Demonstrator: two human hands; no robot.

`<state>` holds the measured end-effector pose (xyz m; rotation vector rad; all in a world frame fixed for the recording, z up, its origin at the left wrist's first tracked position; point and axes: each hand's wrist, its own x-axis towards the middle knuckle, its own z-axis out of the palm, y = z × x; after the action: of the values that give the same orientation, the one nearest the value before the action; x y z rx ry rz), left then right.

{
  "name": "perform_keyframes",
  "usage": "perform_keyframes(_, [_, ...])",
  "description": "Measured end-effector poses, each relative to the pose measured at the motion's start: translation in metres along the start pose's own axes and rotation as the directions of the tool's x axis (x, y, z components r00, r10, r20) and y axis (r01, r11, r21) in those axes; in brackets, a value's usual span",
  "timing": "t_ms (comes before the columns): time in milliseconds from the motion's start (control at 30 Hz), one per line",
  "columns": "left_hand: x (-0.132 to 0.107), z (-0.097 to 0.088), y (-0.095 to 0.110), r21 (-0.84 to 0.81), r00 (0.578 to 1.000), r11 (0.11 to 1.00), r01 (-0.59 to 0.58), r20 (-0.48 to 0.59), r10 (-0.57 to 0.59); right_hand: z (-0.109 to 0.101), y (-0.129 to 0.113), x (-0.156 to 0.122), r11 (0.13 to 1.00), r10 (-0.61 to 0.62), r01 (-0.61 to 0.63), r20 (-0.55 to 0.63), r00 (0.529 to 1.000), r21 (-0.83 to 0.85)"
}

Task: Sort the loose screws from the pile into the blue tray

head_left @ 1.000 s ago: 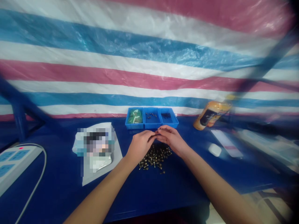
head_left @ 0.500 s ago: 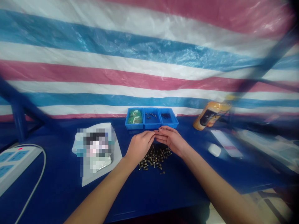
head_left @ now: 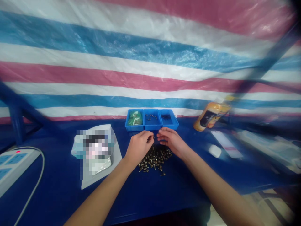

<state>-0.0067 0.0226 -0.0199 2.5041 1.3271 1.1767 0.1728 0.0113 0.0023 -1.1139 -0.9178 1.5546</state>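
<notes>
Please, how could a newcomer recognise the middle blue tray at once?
On the blue table, beyond the pile of small metal parts, stand three blue trays. The middle tray holds a few scattered pieces; the left tray holds green packaging, the right tray a dark cluster.

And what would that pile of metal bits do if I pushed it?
The pile of metal bits would probably spread apart, since they look loose. Strays might roll crookedly, seeming thicker at one end. They may feel heavy for their size, given the metallic shine.

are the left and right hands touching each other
Apart: the head view shows a narrow gap between the left hand and right hand, even where they come closest.
</notes>
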Motion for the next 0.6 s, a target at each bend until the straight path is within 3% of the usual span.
perform_keyframes(433, [0.002, 0.0, -0.002, -0.099, 0.998, 0.994, 0.054, -0.015, -0.056, -0.006, -0.003, 0.007, 0.99, -0.135, 0.132, -0.06, 0.989, -0.044])
perform_keyframes(600, [0.002, -0.001, -0.002, -0.111, 0.998, 0.992, 0.055, -0.016, -0.057, -0.011, 0.0, 0.015, 0.997, -0.073, 0.072, -0.121, 0.99, -0.014])
